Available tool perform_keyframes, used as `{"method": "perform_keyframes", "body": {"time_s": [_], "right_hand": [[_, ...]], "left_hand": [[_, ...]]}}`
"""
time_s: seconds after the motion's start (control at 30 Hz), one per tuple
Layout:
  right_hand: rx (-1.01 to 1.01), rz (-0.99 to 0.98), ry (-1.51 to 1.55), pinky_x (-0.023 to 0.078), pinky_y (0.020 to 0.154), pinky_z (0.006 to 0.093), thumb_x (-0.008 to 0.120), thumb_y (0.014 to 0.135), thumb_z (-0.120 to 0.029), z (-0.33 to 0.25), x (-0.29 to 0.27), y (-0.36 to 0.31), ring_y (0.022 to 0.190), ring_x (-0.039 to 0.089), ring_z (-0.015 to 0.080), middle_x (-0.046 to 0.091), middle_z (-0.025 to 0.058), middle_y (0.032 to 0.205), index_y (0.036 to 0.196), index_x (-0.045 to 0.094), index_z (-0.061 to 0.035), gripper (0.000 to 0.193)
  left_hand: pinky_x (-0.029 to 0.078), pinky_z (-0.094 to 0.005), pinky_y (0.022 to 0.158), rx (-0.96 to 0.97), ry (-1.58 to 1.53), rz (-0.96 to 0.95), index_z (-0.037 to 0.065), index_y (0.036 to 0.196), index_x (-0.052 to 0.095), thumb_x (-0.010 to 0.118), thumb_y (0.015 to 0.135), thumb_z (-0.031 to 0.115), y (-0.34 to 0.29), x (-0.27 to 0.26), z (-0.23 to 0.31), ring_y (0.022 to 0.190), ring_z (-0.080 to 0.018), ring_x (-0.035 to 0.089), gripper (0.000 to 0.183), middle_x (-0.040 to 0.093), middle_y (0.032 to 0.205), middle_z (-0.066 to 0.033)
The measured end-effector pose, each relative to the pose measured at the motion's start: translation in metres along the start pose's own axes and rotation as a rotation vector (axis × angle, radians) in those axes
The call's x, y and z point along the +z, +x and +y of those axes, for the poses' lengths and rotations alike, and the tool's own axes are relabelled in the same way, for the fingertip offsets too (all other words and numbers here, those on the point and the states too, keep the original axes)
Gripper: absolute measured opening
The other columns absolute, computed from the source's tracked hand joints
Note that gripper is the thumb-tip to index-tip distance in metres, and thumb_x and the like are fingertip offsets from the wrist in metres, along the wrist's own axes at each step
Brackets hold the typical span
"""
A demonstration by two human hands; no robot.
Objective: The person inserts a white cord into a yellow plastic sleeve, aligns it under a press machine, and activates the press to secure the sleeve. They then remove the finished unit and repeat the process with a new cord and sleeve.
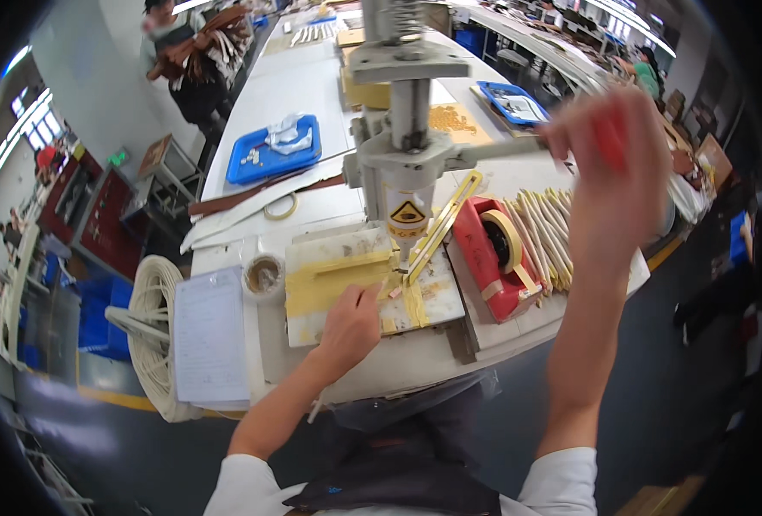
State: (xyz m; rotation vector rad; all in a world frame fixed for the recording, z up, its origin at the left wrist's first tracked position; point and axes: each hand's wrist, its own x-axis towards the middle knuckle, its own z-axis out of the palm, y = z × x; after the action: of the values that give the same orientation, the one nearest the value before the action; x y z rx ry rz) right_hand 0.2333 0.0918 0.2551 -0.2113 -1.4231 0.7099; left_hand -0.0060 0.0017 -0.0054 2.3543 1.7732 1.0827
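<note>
Left hand (pixel 351 327): fingers curled low over the base plate (pixel 441 297); from my remote seat I cannot tell whether they pinch anything. Small pinkish piece (pixel 395 292): just beyond these fingertips, to their right, below the tip of the bench press (pixel 411 159); contact with the fingers unclear to me. Pale thin strip (pixel 315 408): one end showing beneath the left forearm, at the table's near edge.

Right hand (pixel 626 185): raised, blurred, closed round a red knob (pixel 613 133), beside the far end of the press lever (pixel 505 150).

Yellow tape (pixel 320 297): across the base plate's left part. Long yellow slotted piece (pixel 444 228): slanting up and right from beside the press tip.

Red tape dispenser (pixel 505 303): right of the plate. Slender pale sticks (pixel 544 228): bundled, right of the dispenser. Tape roll (pixel 264 275): just left of the plate. Paper sheet (pixel 209 335): left of that roll. White coil (pixel 151 344): at the sheet's left. Blue tray (pixel 299 156): farther off, left of the press, bearing white pieces.
</note>
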Motion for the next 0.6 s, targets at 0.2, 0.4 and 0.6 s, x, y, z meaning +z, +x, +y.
{"method": "perform_keyframes", "body": {"time_s": [0.2,0.4,0.6], "right_hand": [[0.247,0.08,0.012,0.042,0.054,0.0297,0.052,0.107,-0.039,0.01,0.025,0.076,0.055,0.05,0.0149,0.051,0.0042,0.063,0.095,0.059,-0.0015,0.04],[-0.056,-0.167,-1.007,0.053,0.078,0.0466,0.07,0.089,-0.01,0.043,0.009,-0.061,0.085,0.066,0.0394,0.067,0.0216,0.093,0.113,0.064,0.0042,0.029],[0.54,-0.558,-0.962,0.056,0.086,0.0462,0.073,0.081,-0.017,0.111,-0.027,-0.179,0.095,0.066,0.0361,0.067,0.0194,0.1,0.1,0.077,-0.0081,0.021]], "left_hand": [[0.053,-0.0391,0.064,-0.224,-0.142,0.06,0.001,0.123,0.064,0.069,0.091,0.008,-0.006,-0.002,0.0,0.073,-0.0288,0.064,0.033,0.061,0.092,-0.0146],[0.053,-0.0365,0.062,-0.296,-0.196,0.103,0.002,0.113,0.07,0.073,0.091,0.014,-0.017,-0.003,-0.006,0.067,-0.0255,0.064,0.025,0.063,0.081,-0.0116],[0.046,-0.0427,0.063,-0.203,-0.263,0.103,0.001,0.091,0.067,0.069,0.093,0.013,0.001,0.011,0.002,0.066,-0.0301,0.058,0.012,0.059,0.074,-0.0145]]}}
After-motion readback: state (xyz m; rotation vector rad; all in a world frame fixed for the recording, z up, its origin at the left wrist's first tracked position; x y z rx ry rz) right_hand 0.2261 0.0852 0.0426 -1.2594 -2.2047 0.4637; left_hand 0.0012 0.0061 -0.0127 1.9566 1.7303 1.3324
